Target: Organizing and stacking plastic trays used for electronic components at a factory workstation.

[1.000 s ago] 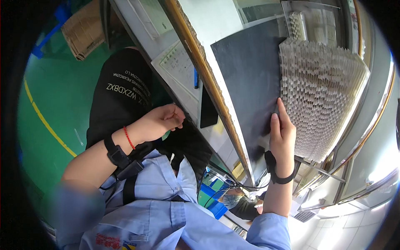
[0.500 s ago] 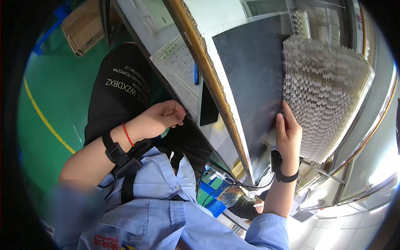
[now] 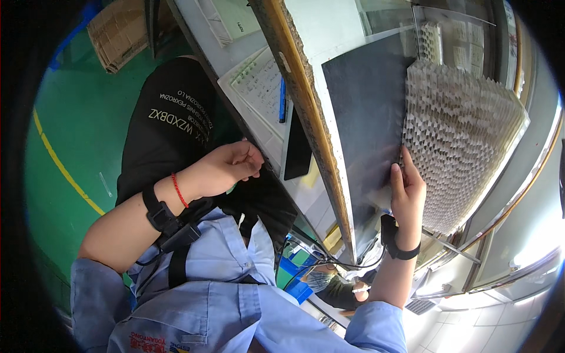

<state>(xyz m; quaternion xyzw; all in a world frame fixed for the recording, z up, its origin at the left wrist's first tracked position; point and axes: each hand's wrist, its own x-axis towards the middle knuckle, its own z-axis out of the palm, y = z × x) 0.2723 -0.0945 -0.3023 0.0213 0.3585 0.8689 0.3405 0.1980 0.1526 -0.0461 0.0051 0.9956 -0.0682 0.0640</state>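
Observation:
My right hand (image 3: pixel 407 187) reaches over the shelf, index finger and thumb stretched out and apart. Its index fingertip touches or lies very near the lower left edge of a big block of thin whitish pieces (image 3: pixel 459 141), packed in rows with jagged edges. Left of that block lies a dark grey sheet (image 3: pixel 368 100). My left hand (image 3: pixel 236 163) hovers by the desk edge above my lap, its fingers loosely curled. I see nothing in it, though the palm is partly hidden.
A worn wooden edge (image 3: pixel 303 76) runs between the raised shelf and the lower desk. On the desk lie a notebook (image 3: pixel 254 76), a blue pen (image 3: pixel 282 103) and a dark phone-like slab (image 3: pixel 298 150). Another person (image 3: pixel 338 288) sits beyond, and a cardboard box (image 3: pixel 118 35) stands on the green floor.
The view has shifted slightly, so the shelf and desk sit a little farther right. Both hands keep nearly the same pose and place.

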